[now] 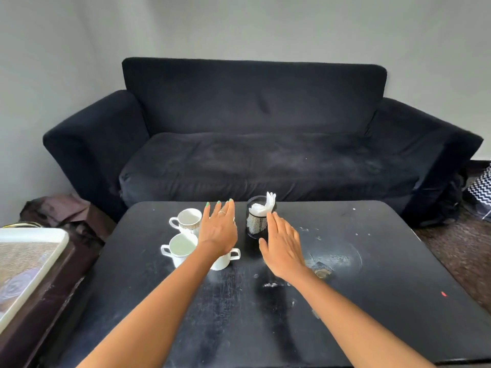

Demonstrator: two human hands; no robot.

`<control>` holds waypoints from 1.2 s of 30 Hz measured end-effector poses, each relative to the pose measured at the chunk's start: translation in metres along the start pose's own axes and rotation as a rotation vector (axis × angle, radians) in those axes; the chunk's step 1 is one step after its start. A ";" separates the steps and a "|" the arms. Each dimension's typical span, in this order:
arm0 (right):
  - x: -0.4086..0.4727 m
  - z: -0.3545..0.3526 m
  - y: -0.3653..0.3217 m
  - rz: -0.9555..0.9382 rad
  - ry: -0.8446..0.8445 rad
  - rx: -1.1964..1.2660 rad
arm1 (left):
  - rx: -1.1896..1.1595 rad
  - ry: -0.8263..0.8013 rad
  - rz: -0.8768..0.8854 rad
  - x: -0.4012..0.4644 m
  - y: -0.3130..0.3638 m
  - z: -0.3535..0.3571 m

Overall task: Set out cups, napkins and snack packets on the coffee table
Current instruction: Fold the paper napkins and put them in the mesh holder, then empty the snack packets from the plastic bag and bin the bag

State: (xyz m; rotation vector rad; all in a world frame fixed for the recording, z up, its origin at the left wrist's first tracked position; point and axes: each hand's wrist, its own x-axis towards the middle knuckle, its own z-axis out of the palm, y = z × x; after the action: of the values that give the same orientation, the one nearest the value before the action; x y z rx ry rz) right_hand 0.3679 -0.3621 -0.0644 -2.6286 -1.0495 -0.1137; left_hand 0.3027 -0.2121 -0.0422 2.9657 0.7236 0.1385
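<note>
While both arms reach over the scratched black coffee table point(372, 261), the left hand point(219, 231) is flat with straight fingers above three smooth white cups point(189, 219). Its palm hides part of one cup. At 3 o'clock from the cups stands a round black mesh holder point(257, 224) with crumpled white napkins point(265, 207). The right hand point(283, 247) is flat too, holding nothing, just beside the holder. At 12 o'clock sits a soft dark sofa point(252, 144).

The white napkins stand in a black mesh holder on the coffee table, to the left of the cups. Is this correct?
Not quite. In the head view the napkins stand in the black mesh holder on the coffee table, but to the right of the cups.
</note>
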 end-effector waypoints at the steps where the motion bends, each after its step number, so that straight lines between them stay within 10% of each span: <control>1: -0.005 -0.005 -0.006 -0.020 0.013 -0.010 | -0.008 0.001 0.003 -0.011 -0.003 -0.003; 21: -0.075 -0.061 -0.200 -0.314 0.014 0.063 | -0.150 0.232 -0.242 -0.212 -0.123 -0.095; 36: -0.087 0.006 -0.440 -0.726 -0.179 0.148 | -0.603 0.699 -1.134 -0.309 -0.285 -0.124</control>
State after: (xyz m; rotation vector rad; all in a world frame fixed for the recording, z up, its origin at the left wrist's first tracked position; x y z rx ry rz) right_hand 0.0032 -0.1165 0.0252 -2.0355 -1.9427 0.0440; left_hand -0.1134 -0.0955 0.0303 1.5624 1.8528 1.0531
